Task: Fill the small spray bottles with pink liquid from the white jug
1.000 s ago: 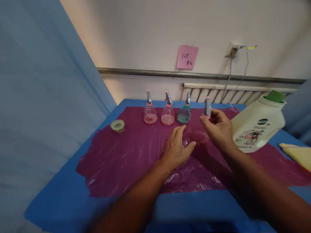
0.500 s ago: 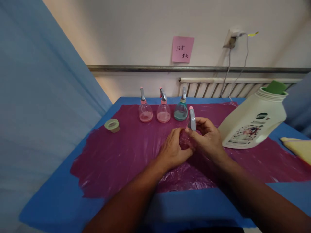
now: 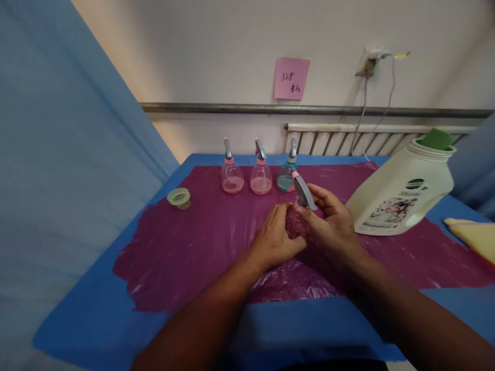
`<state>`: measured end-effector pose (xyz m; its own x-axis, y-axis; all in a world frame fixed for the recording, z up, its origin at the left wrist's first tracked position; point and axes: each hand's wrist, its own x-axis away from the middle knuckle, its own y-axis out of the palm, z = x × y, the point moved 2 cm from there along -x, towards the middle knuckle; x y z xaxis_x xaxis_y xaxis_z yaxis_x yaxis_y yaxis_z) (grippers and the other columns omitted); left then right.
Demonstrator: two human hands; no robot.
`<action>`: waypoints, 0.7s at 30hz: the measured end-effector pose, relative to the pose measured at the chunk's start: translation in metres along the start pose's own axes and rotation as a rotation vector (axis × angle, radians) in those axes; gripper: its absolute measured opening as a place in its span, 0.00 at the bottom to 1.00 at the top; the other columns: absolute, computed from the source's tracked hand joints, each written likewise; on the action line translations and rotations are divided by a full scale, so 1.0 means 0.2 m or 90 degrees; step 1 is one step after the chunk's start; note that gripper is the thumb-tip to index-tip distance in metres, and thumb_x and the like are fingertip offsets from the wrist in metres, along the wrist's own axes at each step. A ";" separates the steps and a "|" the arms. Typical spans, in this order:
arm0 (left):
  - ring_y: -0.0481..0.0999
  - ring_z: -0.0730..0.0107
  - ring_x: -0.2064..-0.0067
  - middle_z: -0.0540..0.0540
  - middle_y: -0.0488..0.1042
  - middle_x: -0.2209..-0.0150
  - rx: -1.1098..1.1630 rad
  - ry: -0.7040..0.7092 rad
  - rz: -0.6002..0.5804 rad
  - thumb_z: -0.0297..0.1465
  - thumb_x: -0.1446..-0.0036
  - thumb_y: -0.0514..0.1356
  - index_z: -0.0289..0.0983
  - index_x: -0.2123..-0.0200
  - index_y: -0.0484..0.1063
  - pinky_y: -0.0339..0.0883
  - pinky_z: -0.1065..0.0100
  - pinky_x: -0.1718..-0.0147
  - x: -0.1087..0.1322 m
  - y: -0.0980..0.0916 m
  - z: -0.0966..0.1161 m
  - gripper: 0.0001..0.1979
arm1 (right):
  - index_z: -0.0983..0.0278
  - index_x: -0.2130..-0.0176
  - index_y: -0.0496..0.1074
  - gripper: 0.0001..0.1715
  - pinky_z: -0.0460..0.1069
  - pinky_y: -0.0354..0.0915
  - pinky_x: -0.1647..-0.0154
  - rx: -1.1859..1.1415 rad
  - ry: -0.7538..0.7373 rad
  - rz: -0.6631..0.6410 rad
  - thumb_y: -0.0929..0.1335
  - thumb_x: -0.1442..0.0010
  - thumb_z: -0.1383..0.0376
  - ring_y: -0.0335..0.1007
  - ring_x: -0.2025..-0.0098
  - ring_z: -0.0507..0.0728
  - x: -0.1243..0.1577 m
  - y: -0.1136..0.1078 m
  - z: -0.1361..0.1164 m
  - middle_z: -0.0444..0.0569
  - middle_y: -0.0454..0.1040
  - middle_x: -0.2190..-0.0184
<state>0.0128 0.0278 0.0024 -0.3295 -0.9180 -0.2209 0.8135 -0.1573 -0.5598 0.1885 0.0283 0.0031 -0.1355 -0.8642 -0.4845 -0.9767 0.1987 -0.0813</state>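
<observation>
Both my hands are on a pink spray bottle (image 3: 295,222) low over the purple plastic sheet (image 3: 209,232). My left hand (image 3: 275,236) wraps round its clear, round body from the left. At its neck, my right hand (image 3: 330,219) has thumb and fingers closed about the collar below the grey trigger head (image 3: 303,191). The head tilts, its pink nozzle pointing up and left. My fingers hide much of the bottle's body and collar. Behind stand two pink spray bottles (image 3: 232,183) and a teal spray bottle (image 3: 285,181), each with liquid in the bottom.
A large pale green jug (image 3: 402,190) leans by my right hand, a green piece (image 3: 436,139) in its mouth. A small translucent green cup (image 3: 179,198) sits at left, a yellow cloth (image 3: 474,237) at far right. Behind the blue table run a rail (image 3: 232,108) and a radiator (image 3: 328,135).
The trigger head has turned and tipped: it leaned almost upright before, and its nozzle now points further left. My left hand keeps its grip on the body.
</observation>
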 end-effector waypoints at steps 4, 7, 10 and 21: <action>0.82 0.44 0.37 0.40 0.80 0.37 0.003 0.012 -0.002 0.36 0.44 0.75 0.45 0.31 0.67 0.77 0.45 0.36 0.00 0.00 0.00 0.39 | 0.55 0.26 0.71 0.41 0.66 0.76 0.31 -0.072 0.036 -0.034 0.80 0.31 0.53 0.83 0.37 0.66 0.01 0.00 -0.02 0.57 0.82 0.36; 0.80 0.42 0.34 0.38 0.77 0.33 0.007 0.033 0.004 0.36 0.43 0.74 0.44 0.29 0.65 0.75 0.43 0.33 0.00 0.00 0.00 0.41 | 0.54 0.21 0.64 0.43 0.66 0.74 0.29 -0.110 0.027 -0.076 0.76 0.27 0.54 0.81 0.34 0.65 0.03 0.01 -0.02 0.56 0.81 0.35; 0.79 0.42 0.32 0.38 0.76 0.31 0.003 0.041 0.009 0.37 0.42 0.74 0.44 0.28 0.65 0.74 0.42 0.31 0.00 0.01 -0.01 0.41 | 0.51 0.22 0.63 0.46 0.66 0.72 0.27 -0.103 0.016 -0.050 0.79 0.30 0.56 0.79 0.33 0.64 0.03 0.01 0.00 0.55 0.78 0.32; 0.79 0.48 0.36 0.43 0.78 0.36 0.026 0.098 0.012 0.34 0.42 0.73 0.47 0.32 0.69 0.75 0.48 0.35 -0.01 0.00 -0.01 0.35 | 0.50 0.23 0.65 0.40 0.62 0.76 0.34 -0.106 -0.016 -0.026 0.76 0.28 0.58 0.79 0.37 0.61 0.03 0.01 0.02 0.53 0.80 0.39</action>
<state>0.0129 0.0306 0.0012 -0.3812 -0.8544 -0.3532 0.8381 -0.1581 -0.5220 0.1872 0.0261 -0.0032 -0.0933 -0.8580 -0.5050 -0.9956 0.0830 0.0430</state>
